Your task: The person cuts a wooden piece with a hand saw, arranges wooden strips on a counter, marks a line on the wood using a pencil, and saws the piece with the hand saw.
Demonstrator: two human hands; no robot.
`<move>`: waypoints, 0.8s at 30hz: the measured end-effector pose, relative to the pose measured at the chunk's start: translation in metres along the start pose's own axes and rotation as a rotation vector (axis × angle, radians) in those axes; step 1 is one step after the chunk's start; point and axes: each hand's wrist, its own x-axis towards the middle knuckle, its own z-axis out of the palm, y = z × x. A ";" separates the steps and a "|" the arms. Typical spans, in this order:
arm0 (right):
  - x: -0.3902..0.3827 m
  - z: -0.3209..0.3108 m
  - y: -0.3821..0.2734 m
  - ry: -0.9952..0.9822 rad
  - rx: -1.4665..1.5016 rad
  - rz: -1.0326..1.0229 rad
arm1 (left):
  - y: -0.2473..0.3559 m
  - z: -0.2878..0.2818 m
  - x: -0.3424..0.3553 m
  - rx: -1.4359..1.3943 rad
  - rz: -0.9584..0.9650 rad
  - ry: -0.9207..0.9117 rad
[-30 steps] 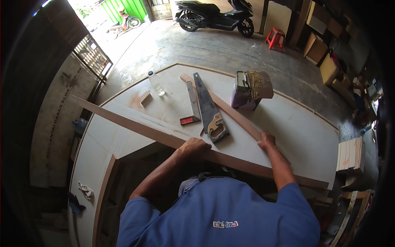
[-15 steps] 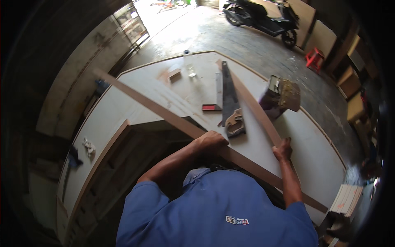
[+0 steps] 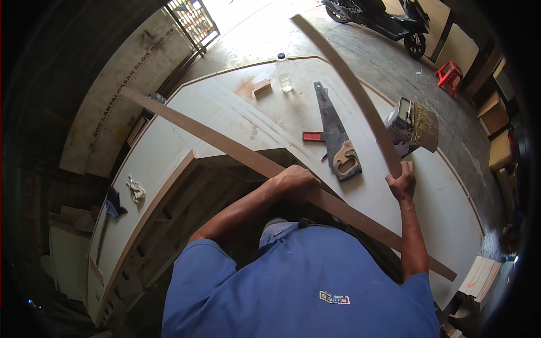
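Head view: left hand (image 3: 294,183) closed down on long strip (image 3: 225,145), fingers folded over it, thumb hidden. Long strip slantwise across table (image 3: 445,208), bridging dark notch (image 3: 183,197) in the near side; far-left end out past the left rim, other end near the right-hand corner. Right hand (image 3: 402,181) wrapped tight round near end of second strip (image 3: 355,90). Second strip pointed away, far end beyond the far rim, against floor (image 3: 253,34); height above the top: cannot tell.

Tin (image 3: 403,123) just right of second strip, by the rim; contact between them: cannot tell. Saw (image 3: 334,121) flat in the wedge between the two strips, handle toward the near side. Square (image 3: 313,136) beside saw, only red part readable. Bottle (image 3: 284,76) upright near the far rim, block (image 3: 261,89) left of it. Rag (image 3: 136,190) on the left wing, well apart from left hand.

Widest room for moving: tabletop between right forearm (image 3: 414,236) and right rim. Tightest: gap at tin.
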 end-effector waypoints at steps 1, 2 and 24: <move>0.005 0.005 -0.017 -0.048 0.081 -0.056 | -0.010 0.002 -0.007 0.011 -0.007 0.006; 0.005 0.012 -0.029 -0.045 0.073 -0.044 | -0.017 0.000 -0.012 0.010 0.007 0.000; -0.031 0.283 -0.223 -0.392 0.003 -0.118 | -0.231 -0.011 -0.198 -0.027 -0.111 -0.138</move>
